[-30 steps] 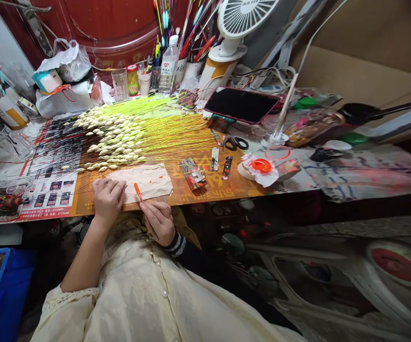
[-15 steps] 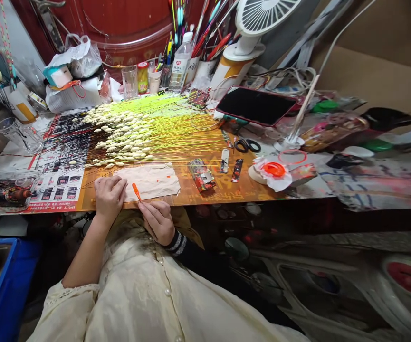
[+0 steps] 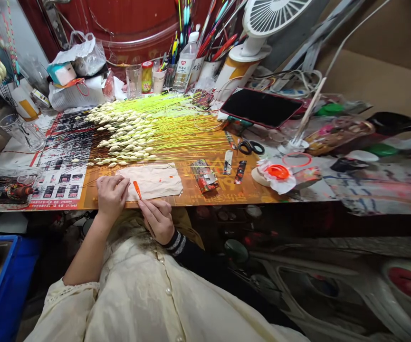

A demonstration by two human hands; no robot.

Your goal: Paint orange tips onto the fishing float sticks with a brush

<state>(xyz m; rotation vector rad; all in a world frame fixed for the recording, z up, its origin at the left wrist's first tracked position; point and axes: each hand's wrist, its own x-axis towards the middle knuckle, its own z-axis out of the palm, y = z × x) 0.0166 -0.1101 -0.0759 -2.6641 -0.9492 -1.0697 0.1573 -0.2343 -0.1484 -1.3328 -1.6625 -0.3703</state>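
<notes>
A glossy red door-like panel [image 3: 141, 16] with curved moulding spans the top left of the frame, a metal fitting [image 3: 56, 23] at its edge and a pale wall [image 3: 30, 26] beyond. At upper right, slanting grey bars [image 3: 321, 45] stand before a plain brown surface [image 3: 387, 76]. Light falls brightly on the orange, printed middle of the counter [image 3: 241, 195]; the space beneath is dark. A blue bin [image 3: 23, 266] sits at lower left, a pale curved frame [image 3: 362, 263], blurred, at lower right.
</notes>
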